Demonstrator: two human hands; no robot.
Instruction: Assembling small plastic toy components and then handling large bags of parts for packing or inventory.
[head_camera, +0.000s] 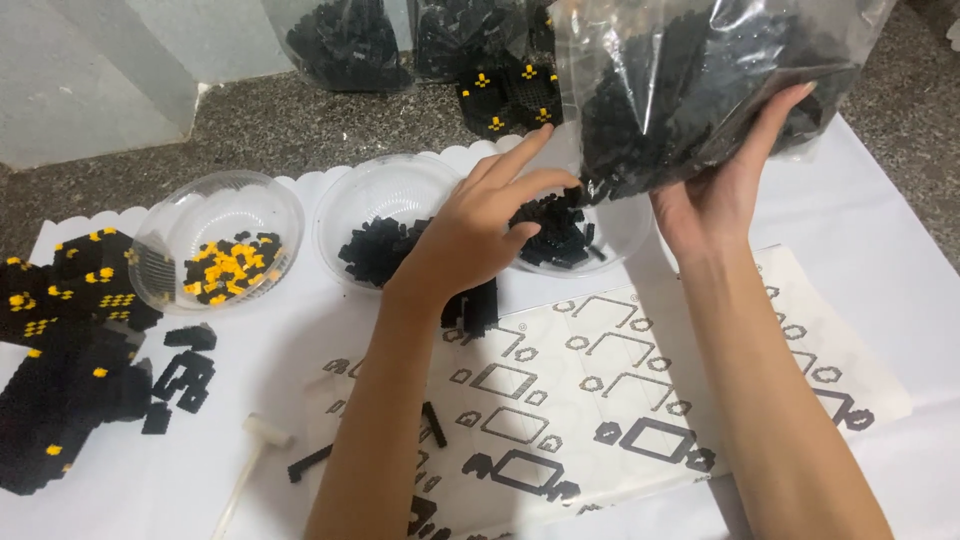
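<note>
Near you, on the bench (900, 300), lies a white instruction sheet (620, 390) with block drawings on it. A few loose black pieces (185, 375) and a small white tool (255, 445) lie to its left. At the far left sits a big black and yellow block model (60, 350).

A bit farther, your left hand (480, 225) hovers over the right bowl (625, 225). Its fingers are spread and loose, and they hold nothing that you can see. They point at the bottom of the bag.

Your right hand (725, 185) grips the clear plastic bag (700, 80) from below. The bag is full of tiny black bricks and hangs tilted just above the right bowl, which already holds some black bricks (555, 235).

This bag probably feels heavy for its size, because so many small bricks are packed inside. The plastic is thin, soft and slippery, so it sags and shifts in your hand. The bricks are hard and will not break, but they spill fast. Hold it under the fat part, where the weight sits, and pinch the film near the opening.

The middle bowl (385, 185) has black bricks too. The left bowl (215, 240) has yellow and black ones. At the far edge, more bags (345, 40) of bricks rest on the grey floor.
</note>
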